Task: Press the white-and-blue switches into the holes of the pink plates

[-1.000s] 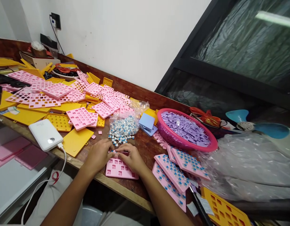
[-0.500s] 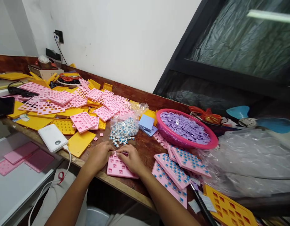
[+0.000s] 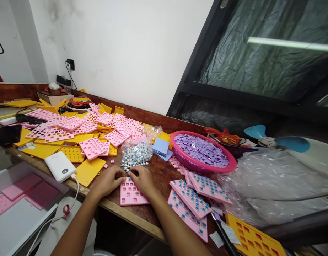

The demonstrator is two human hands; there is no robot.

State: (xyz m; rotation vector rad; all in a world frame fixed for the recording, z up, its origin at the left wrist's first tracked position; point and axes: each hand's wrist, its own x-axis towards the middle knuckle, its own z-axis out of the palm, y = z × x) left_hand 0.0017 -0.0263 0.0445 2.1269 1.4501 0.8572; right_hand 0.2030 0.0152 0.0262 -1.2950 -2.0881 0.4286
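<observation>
Hands meet at the far edge of the pink plate (image 3: 132, 193), which lies flat near the tabletop (image 3: 142, 215) edge. Our left hand (image 3: 109, 180) and right hand (image 3: 142, 179) have fingers curled together over a small piece, probably a switch, though it is too small to tell. Pushed in crooked, it could jam or bend in its square hole. Just beyond, the loose switch pile (image 3: 134, 156) could scatter from a stray knuckle, and the plate could slide off the edge.

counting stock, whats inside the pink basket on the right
The pink basket is heaped with small lilac square caps. Only the top layer shows; its bottom is covered.
</observation>
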